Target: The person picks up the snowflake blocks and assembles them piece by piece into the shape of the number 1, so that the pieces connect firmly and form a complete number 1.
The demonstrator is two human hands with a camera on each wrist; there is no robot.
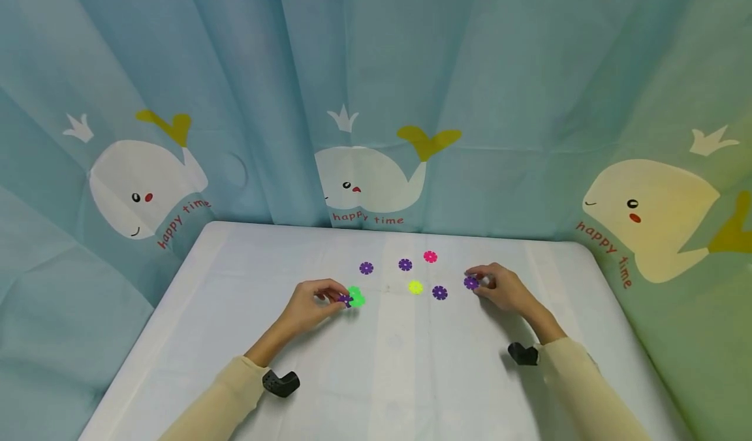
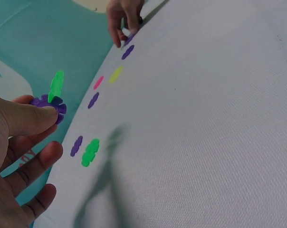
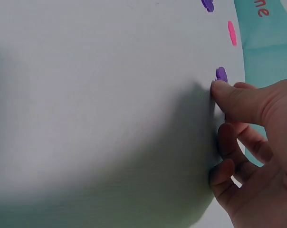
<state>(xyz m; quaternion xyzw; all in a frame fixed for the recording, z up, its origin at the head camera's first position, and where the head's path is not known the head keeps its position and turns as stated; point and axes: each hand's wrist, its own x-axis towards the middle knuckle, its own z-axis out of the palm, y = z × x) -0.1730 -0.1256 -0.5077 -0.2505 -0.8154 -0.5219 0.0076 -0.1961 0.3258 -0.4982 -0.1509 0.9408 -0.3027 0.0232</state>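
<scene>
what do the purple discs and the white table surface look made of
Purple discs: probably plastic, smooth-looking; the one in the left hand shows crisp notches and even color. White table surface: perhaps vinyl or woven cloth, matte; a fine grain shows in the left wrist view.

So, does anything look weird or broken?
Nothing looks broken or spilled. One green piece sticks up at an angle, but only because it's joined to the purple piece in the left fingers.
</scene>
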